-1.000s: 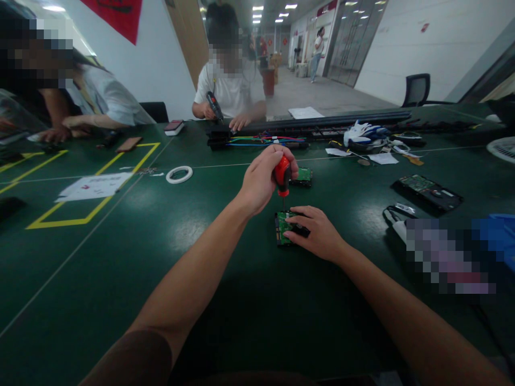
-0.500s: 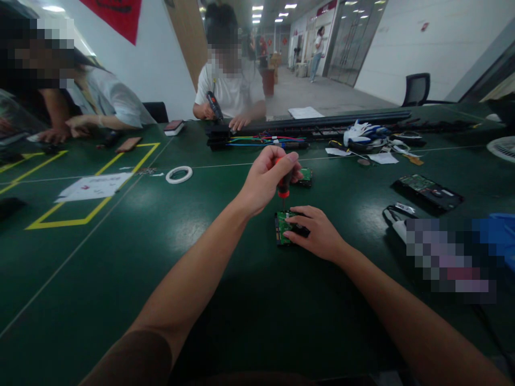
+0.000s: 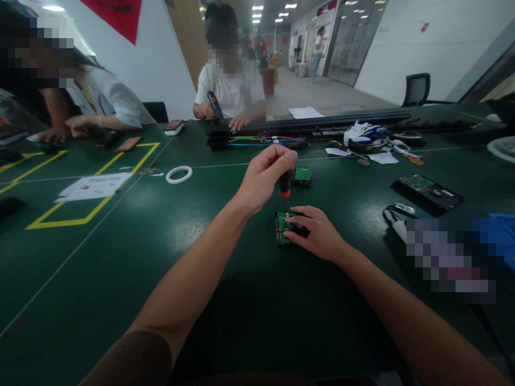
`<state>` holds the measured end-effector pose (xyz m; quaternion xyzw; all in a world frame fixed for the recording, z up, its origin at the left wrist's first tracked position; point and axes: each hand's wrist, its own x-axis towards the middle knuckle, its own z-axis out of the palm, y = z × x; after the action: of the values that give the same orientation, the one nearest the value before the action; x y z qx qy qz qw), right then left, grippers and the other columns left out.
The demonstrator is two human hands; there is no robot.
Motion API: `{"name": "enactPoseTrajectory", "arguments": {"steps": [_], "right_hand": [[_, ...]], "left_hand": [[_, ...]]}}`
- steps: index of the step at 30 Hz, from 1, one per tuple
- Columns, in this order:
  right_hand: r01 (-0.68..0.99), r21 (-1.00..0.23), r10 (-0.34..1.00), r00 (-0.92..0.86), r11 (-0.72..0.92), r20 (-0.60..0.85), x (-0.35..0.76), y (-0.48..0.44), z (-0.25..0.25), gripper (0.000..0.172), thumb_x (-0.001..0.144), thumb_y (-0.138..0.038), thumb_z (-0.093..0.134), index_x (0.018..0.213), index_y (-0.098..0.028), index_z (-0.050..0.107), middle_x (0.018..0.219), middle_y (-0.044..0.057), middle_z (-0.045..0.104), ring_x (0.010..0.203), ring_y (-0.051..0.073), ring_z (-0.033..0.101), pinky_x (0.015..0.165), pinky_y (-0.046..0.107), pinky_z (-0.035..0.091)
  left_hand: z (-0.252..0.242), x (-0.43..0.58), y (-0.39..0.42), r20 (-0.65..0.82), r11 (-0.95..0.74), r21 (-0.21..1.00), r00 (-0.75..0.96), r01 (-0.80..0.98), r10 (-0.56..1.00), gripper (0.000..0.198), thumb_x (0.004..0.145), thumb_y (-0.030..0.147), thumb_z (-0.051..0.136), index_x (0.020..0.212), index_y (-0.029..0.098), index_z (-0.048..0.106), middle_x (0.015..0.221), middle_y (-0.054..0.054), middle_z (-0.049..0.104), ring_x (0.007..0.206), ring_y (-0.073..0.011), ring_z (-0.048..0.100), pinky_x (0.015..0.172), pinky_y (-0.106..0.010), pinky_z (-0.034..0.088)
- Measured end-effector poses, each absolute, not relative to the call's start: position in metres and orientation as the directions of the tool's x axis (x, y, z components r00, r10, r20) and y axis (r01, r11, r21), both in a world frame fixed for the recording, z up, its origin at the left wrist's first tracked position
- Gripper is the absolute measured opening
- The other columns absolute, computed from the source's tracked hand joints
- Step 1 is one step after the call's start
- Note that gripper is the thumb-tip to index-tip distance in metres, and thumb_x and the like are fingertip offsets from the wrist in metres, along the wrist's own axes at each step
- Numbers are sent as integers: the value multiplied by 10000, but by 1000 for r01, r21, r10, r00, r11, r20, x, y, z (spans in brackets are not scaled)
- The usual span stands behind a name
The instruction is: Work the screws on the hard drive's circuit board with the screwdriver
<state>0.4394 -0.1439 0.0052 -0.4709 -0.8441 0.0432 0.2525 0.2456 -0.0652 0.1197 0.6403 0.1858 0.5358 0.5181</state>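
Observation:
My left hand point(image 3: 267, 177) is closed around the top of a screwdriver point(image 3: 285, 187) with a black and red handle. The screwdriver stands upright, its thin shaft pointing down at the far edge of a hard drive point(image 3: 281, 230). This drive lies on the table with its green circuit board up. My right hand point(image 3: 319, 233) grips it from the right, thumb and fingers over the board, covering much of it. Just behind the screwdriver lies a second small drive point(image 3: 303, 175), also green side up. The exact spot where the tip meets the drive is hard to make out.
A larger hard drive point(image 3: 428, 193) lies to the right on the green table point(image 3: 225, 311). White tape point(image 3: 179, 175) and a paper sheet point(image 3: 94, 186) are to the left. Gloves point(image 3: 364, 134), wires and long black bars lie across the back. A person opposite holds a power screwdriver point(image 3: 214, 105).
My left fingers have shifted around the screwdriver's handle, and more of the second drive shows behind it. My right hand and the drive under it have stayed in place.

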Motion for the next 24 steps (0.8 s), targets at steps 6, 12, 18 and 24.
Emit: {"name": "enactPoseTrajectory", "arguments": {"steps": [6,12,18,24], "right_hand": [[771,-317,817,-426,552,388,439,-145,7,341,966,-482,693,1218,-260,749,1412,109,659,1319,312,610,1145,573,451],[769,-324,820,-426,551,383,439,-144,7,332,961,-477,697,1216,-270,751,1413,101,661,1315,312,615,1138,572,459],[768,-329,820,-421,550,387,439,-144,7,334,953,-478,707,1206,-267,753,1406,106,667,1309,321,619,1134,588,458],[769,-327,819,-420,550,390,439,-144,7,326,956,-474,703,1206,-269,747,1414,102,664,1315,324,615,1131,595,459]], "left_hand": [[122,244,-68,462,-387,885,380,-259,801,232,992,415,636,911,207,699,701,22,582,555,-88,558,558,-221,486],[122,244,-66,486,-386,869,381,-310,787,162,989,342,612,983,208,703,766,6,624,694,-110,623,646,-221,524],[122,245,-67,465,-343,874,390,-345,795,144,991,325,581,1003,198,648,881,-11,689,824,-123,690,808,-261,574],[123,246,-71,401,-270,898,392,-347,828,123,980,325,565,981,213,513,900,-26,749,879,-166,749,807,-304,599]]}}
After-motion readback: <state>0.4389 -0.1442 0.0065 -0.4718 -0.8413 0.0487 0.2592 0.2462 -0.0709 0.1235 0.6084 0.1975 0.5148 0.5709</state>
